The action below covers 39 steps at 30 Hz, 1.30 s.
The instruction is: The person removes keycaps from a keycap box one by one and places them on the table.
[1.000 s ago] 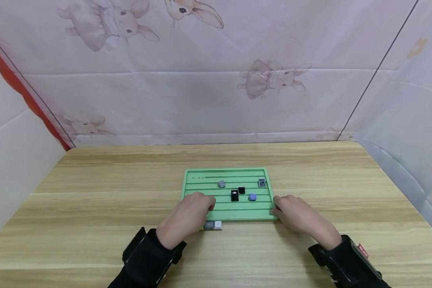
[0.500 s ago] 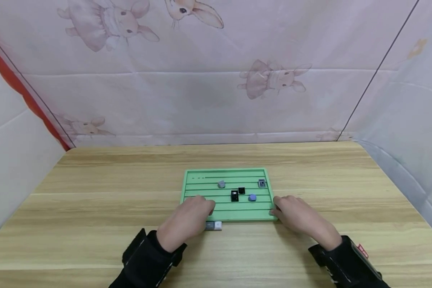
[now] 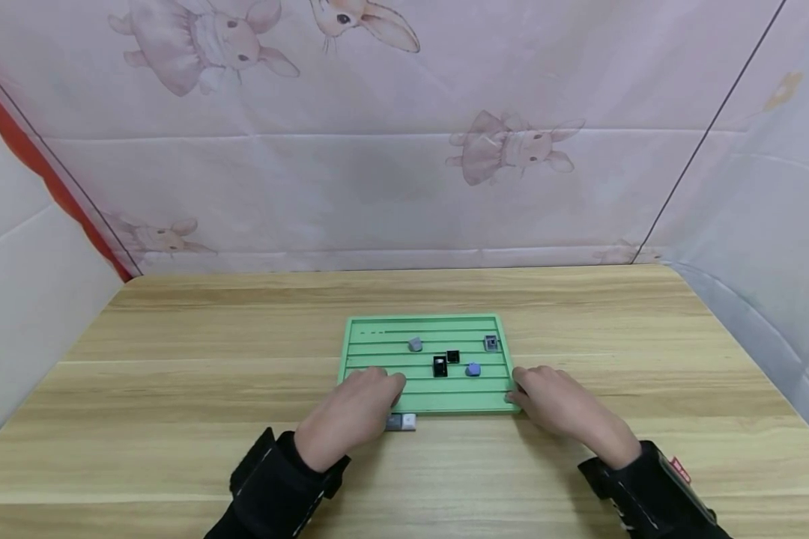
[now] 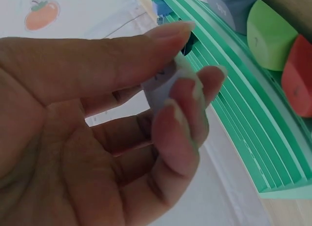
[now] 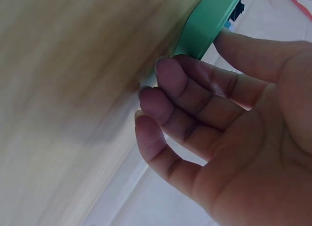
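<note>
My left hand (image 3: 350, 412) pinches a whitish keycap (image 4: 163, 84) between thumb and fingertips, over the front left part of a green ridged tray (image 3: 418, 403). A dark mark shows on the keycap's side. My right hand (image 3: 559, 400) grips the tray's right edge near its front corner, thumb on top and fingers curled low at the side. In the left wrist view a grey keycap (image 4: 229, 9), a green keycap (image 4: 270, 38) and a red keycap (image 4: 298, 74) stand in a row along the tray's edge. From the head view, the left hand hides part of that row.
Loose on the tray lie a grey keycap (image 3: 415, 344), two black pieces, one a black switch-like block (image 3: 440, 366), a blue-violet keycap (image 3: 473, 370) and a grey square piece (image 3: 491, 343). A white keycap (image 3: 409, 422) ends the front row. A printed curtain hangs behind the wooden table (image 3: 243, 314).
My left hand has shifted slightly toward me and right, covering a yellow-green bit of the front row that showed earlier. The right hand and the tray stay put.
</note>
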Each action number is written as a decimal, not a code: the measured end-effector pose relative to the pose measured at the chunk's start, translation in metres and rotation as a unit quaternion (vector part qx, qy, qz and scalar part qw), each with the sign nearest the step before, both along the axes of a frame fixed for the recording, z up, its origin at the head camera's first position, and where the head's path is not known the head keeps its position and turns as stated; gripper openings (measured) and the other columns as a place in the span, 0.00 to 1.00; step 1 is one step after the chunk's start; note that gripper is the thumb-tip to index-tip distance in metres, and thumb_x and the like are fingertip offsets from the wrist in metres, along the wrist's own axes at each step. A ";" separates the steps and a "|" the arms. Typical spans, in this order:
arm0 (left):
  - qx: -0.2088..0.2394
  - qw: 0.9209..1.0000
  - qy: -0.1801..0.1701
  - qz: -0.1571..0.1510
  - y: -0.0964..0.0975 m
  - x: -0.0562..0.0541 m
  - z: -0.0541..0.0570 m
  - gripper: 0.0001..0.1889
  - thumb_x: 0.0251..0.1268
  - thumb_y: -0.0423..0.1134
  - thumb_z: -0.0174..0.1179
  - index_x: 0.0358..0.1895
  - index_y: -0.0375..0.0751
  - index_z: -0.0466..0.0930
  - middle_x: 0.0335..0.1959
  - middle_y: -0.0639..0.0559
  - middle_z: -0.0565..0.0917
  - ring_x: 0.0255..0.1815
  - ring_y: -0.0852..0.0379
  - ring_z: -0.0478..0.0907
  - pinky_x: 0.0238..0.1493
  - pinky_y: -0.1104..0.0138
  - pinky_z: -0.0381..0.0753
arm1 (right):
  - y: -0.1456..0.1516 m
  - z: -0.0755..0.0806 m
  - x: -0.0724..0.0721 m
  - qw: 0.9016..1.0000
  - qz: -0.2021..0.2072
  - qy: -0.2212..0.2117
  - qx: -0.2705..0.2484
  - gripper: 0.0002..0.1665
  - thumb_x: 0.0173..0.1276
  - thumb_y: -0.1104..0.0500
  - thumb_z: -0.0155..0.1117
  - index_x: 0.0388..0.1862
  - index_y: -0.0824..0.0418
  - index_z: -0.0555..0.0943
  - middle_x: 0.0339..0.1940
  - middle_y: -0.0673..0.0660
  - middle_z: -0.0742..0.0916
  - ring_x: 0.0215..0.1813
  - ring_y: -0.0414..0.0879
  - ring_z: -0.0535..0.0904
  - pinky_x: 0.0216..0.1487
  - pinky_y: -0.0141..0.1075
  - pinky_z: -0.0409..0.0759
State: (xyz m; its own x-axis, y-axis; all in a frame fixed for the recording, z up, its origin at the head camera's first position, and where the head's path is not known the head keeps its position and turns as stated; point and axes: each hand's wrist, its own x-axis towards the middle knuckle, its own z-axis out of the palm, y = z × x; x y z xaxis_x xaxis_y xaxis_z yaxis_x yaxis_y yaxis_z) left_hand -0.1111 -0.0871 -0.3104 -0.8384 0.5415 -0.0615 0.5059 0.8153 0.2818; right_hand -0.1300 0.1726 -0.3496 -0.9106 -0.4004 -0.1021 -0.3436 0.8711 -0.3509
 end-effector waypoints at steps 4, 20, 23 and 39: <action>-0.021 1.000 -0.004 0.005 0.001 0.002 0.001 0.12 0.53 0.17 0.50 0.27 0.38 0.74 0.18 0.54 0.66 0.20 0.59 0.61 0.20 0.71 0.62 | 0.000 0.000 0.000 1.000 0.000 0.000 0.000 0.09 0.63 0.61 0.60 0.25 0.61 0.72 0.16 0.50 0.70 0.18 0.40 0.63 0.19 0.30 0.62; -0.023 0.999 0.016 -0.024 -0.001 0.006 0.003 0.16 0.49 0.14 0.47 0.28 0.39 0.73 0.21 0.54 0.68 0.21 0.60 0.62 0.22 0.71 0.64 | 0.000 0.001 0.001 1.000 -0.001 -0.002 0.002 0.08 0.63 0.61 0.60 0.26 0.61 0.73 0.16 0.50 0.70 0.19 0.40 0.64 0.19 0.30 0.62; -0.014 0.999 0.024 -0.033 -0.001 0.007 0.003 0.17 0.46 0.12 0.46 0.28 0.38 0.74 0.21 0.54 0.69 0.21 0.60 0.61 0.21 0.72 0.63 | 0.000 0.000 0.001 1.000 0.002 0.002 0.004 0.09 0.63 0.61 0.61 0.25 0.61 0.72 0.15 0.50 0.69 0.18 0.40 0.63 0.19 0.30 0.62; -0.030 0.995 -0.023 -0.087 -0.001 0.003 0.004 0.10 0.56 0.21 0.54 0.26 0.40 0.77 0.21 0.59 0.71 0.21 0.64 0.62 0.23 0.73 0.65 | -0.001 0.001 0.000 1.000 -0.002 0.002 0.007 0.08 0.63 0.61 0.60 0.26 0.61 0.72 0.16 0.50 0.70 0.19 0.40 0.64 0.19 0.30 0.61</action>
State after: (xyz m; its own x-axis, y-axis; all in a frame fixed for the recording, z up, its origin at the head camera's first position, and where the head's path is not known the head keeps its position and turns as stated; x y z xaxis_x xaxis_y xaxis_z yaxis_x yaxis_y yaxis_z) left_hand -0.1082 -0.0880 -0.3060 -0.7277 0.6725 -0.1348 0.6284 0.7324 0.2621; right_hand -0.1298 0.1713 -0.3488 -0.9125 -0.3956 -0.1044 -0.3416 0.8770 -0.3379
